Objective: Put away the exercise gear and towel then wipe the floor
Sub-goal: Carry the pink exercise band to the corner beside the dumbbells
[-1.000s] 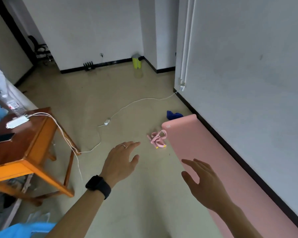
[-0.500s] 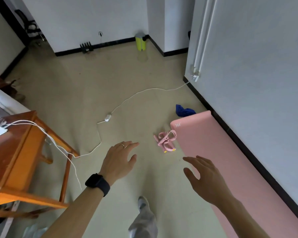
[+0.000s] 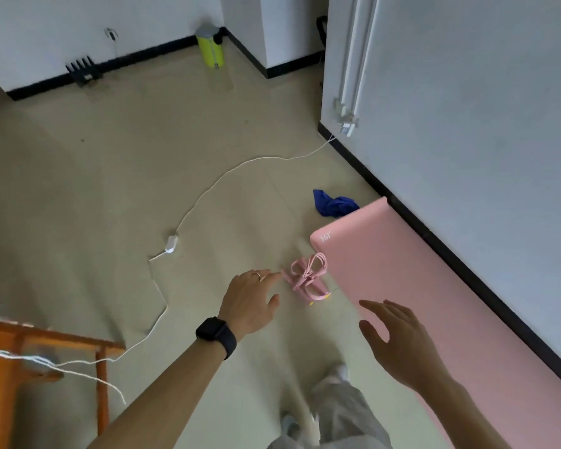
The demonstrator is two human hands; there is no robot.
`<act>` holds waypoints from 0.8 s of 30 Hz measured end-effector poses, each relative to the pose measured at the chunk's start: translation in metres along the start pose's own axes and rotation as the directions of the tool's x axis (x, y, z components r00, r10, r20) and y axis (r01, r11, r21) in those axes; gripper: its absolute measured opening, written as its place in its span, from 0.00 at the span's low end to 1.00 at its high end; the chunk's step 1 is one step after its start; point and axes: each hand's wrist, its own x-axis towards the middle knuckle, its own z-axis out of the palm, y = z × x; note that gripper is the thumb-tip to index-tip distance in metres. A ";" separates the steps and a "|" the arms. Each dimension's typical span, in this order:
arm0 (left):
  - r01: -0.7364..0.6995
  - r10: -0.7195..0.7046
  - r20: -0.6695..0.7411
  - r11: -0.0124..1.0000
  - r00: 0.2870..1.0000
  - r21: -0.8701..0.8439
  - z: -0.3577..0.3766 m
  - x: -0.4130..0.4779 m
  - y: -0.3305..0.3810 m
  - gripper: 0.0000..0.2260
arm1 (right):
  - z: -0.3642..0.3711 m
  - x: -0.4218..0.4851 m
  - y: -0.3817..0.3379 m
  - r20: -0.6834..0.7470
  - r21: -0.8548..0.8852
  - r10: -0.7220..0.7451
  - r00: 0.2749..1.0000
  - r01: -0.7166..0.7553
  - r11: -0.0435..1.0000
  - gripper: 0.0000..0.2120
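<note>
A pink exercise mat [image 3: 418,286] lies flat on the floor along the right wall. A bundled pink jump rope [image 3: 308,278] sits on the floor at the mat's near-left edge. A crumpled blue towel [image 3: 332,205] lies just beyond the mat's far corner. My left hand [image 3: 250,298], with a ring and a black watch, is stretched out with straight fingers, its fingertips just left of the rope. My right hand [image 3: 392,338] hovers spread above the mat's left edge. Both hands hold nothing.
A white cable [image 3: 188,215] with an inline switch snakes across the floor from the wall socket to the orange wooden table [image 3: 46,361] at lower left. A yellow-green bin [image 3: 210,48] stands by the far wall. My leg and shoe [image 3: 334,403] show at the bottom.
I have walked forward toward the rope and mat. The table has slid out to the lower left, and my left fingertips now come close to the rope.
</note>
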 end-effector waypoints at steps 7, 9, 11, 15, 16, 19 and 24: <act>-0.053 0.035 0.210 0.995 0.977 0.084 0.021 0.139 -0.038 0.23 | 0.038 0.122 0.014 0.094 0.032 0.138 0.986 -0.141 0.989 0.20; -0.033 0.004 0.285 0.995 0.958 0.097 0.025 0.177 -0.052 0.23 | 0.048 0.158 0.016 0.151 0.045 0.178 0.972 -0.186 0.981 0.21; -0.027 -0.017 0.344 0.992 0.939 0.123 0.025 0.208 -0.063 0.23 | 0.057 0.190 0.015 0.208 0.069 0.213 0.955 -0.231 0.970 0.21; -0.038 -0.033 0.421 0.986 0.907 0.161 0.027 0.271 -0.085 0.23 | 0.071 0.252 0.011 0.309 0.061 0.243 0.920 -0.275 0.960 0.22; -0.051 -0.029 0.440 0.984 0.897 0.169 0.030 0.284 -0.090 0.23 | 0.076 0.266 0.010 0.329 0.061 0.253 0.910 -0.288 0.956 0.22; -0.127 0.023 0.504 0.976 0.864 0.175 0.044 0.326 -0.103 0.22 | 0.094 0.307 0.012 0.383 0.065 0.302 0.873 -0.352 0.934 0.22; -0.282 0.135 0.608 0.947 0.782 0.152 0.086 0.397 -0.123 0.17 | 0.145 0.364 0.024 0.413 0.055 0.436 0.800 -0.499 0.865 0.22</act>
